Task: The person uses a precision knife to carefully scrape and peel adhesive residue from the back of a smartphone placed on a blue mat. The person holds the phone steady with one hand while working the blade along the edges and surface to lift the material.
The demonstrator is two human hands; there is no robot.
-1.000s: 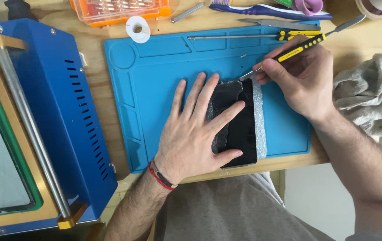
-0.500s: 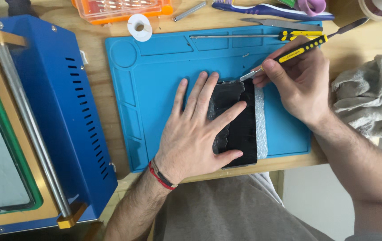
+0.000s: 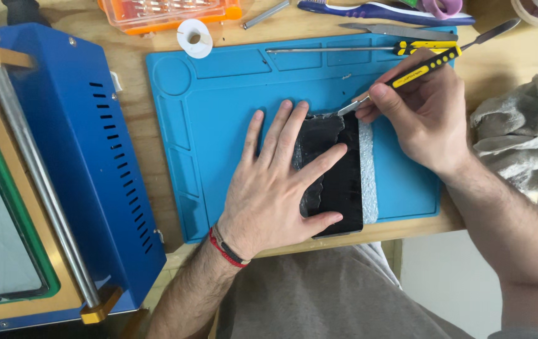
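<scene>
The left hand [image 3: 275, 188] lies flat, fingers spread and released, pressing down on a black phone-sized panel [image 3: 338, 182] that rests on the blue work mat [image 3: 219, 125] near the mat's near-right part — judged a hold-down, so the panel does not slide under the tool. Along the panel's right edge runs a pale, bubbled strip [image 3: 367, 169], apparently a loosened layer. The right hand [image 3: 423, 116] is clenched in a pen grip around a yellow-and-black-handled metal spatula [image 3: 423, 64]; its flat tip meets the panel's far edge beside the left fingertips, the angle low, consistent with prying or scraping. Count on the bench: one mat, one panel, two hands, one red-and-dark wristband [image 3: 225, 248] on the left wrist. At the mat's far edge lie one second yellow-handled tool [image 3: 357, 48] and one bare metal blade [image 3: 401, 30] — kept within reach yet clear of the work. Further back: one orange parts box [image 3: 168, 11], one white tape roll [image 3: 194, 37], one toothbrush [image 3: 382, 9]. One grey rag [image 3: 520, 135] sits to the right; one blue machine [image 3: 55, 176] stands left.
</scene>
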